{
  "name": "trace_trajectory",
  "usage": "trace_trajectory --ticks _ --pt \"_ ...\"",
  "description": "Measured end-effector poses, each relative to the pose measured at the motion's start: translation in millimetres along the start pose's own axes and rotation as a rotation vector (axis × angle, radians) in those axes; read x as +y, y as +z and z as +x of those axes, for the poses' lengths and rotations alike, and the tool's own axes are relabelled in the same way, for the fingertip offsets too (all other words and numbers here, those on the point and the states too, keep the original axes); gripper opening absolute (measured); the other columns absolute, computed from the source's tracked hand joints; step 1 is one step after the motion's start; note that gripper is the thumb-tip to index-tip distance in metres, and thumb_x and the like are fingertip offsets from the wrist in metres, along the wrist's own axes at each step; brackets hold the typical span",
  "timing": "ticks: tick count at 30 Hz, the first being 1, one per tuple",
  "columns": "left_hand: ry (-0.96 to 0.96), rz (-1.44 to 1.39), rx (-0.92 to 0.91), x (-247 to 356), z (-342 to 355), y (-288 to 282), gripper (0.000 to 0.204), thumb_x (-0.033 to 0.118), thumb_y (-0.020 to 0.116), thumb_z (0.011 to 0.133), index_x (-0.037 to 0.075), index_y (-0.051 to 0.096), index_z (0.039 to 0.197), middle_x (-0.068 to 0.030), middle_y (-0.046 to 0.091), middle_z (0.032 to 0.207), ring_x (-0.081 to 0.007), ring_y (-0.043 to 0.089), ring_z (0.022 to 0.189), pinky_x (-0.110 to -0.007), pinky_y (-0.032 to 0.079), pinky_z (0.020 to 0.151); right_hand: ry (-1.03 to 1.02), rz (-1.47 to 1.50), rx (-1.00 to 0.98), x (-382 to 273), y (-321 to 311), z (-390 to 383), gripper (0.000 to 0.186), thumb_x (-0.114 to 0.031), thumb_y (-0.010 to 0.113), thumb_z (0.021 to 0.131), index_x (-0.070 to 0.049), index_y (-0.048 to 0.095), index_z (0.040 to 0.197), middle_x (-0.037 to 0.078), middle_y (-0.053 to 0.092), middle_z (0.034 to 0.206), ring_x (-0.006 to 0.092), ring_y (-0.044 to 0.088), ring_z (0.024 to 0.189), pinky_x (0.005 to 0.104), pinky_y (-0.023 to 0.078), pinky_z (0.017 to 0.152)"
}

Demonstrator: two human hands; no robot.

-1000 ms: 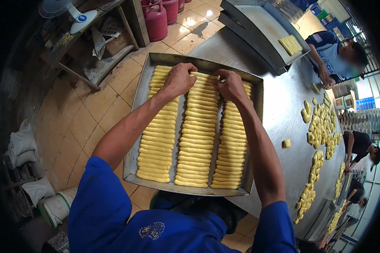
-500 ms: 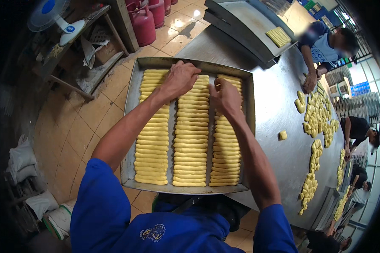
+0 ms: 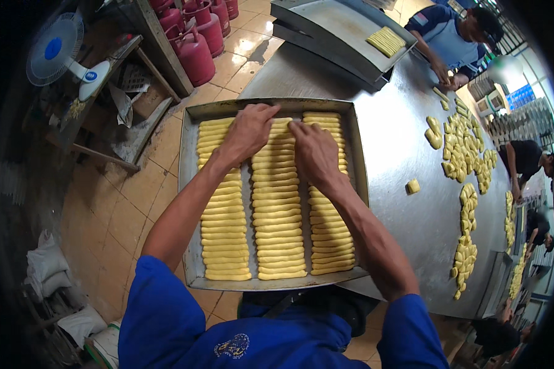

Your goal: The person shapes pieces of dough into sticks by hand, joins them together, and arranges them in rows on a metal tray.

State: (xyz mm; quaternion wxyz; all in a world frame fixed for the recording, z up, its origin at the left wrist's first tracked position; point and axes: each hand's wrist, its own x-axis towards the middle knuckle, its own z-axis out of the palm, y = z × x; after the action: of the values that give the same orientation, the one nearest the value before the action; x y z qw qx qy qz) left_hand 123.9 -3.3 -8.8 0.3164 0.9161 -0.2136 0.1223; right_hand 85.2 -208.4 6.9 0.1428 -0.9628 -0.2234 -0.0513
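Observation:
A shallow metal tray [image 3: 191, 184] holds three long columns of yellow dough sticks, laid close side by side. At the far end of the middle column [image 3: 280, 212], my left hand [image 3: 249, 132] bends over the left end of the farthest dough stick [image 3: 282, 123]. My right hand [image 3: 317, 150] is at that stick's right end, fingers curled and thumb side toward it. Both hands are closed, and their fingertips are partly hidden. My forearms cross above the left column [image 3: 224, 227] and the right column [image 3: 331, 240].
The tray rests partly on a steel table [image 3: 388, 227]. Dough pieces [image 3: 461, 144] lie to the right, one lone piece [image 3: 413, 186] nearer. Stacked trays [image 3: 332, 43] stand beyond; a co-worker [image 3: 455, 37] handles dough at far right. Red gas cylinders [image 3: 194, 55] and a fan [image 3: 55, 49] are at far left.
My right hand has moved left, from the gap beside the right column to the middle column's far end. My left hand stays near that end. The view has shifted slightly.

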Motion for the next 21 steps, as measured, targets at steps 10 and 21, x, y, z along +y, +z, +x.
trace_trajectory --ticks 10,21 --pt "-0.013 0.405 -0.367 12.6 -56.8 -14.9 0.066 0.041 0.037 0.112 -0.006 0.034 0.159 -0.0258 0.03 0.168 -0.0376 0.025 0.159 -0.059 0.01 0.129 -0.204 -0.063 0.082 36.5 20.9 1.7 0.064 -0.028 0.039 0.102 0.007 0.04 0.155 0.021 0.04 0.165 0.0321 0.031 0.158 0.0589 0.002 0.131" --pt "-0.031 0.313 -0.128 7.9 -40.1 -29.1 0.047 0.025 0.052 0.108 -0.004 0.055 0.145 -0.0216 0.061 0.142 -0.0391 0.051 0.136 -0.055 0.03 0.12 -0.122 -0.084 -0.065 4.0 8.1 -44.2 0.065 -0.036 0.029 0.108 0.003 0.033 0.161 0.016 0.028 0.172 0.0256 0.017 0.162 0.0566 -0.008 0.131"
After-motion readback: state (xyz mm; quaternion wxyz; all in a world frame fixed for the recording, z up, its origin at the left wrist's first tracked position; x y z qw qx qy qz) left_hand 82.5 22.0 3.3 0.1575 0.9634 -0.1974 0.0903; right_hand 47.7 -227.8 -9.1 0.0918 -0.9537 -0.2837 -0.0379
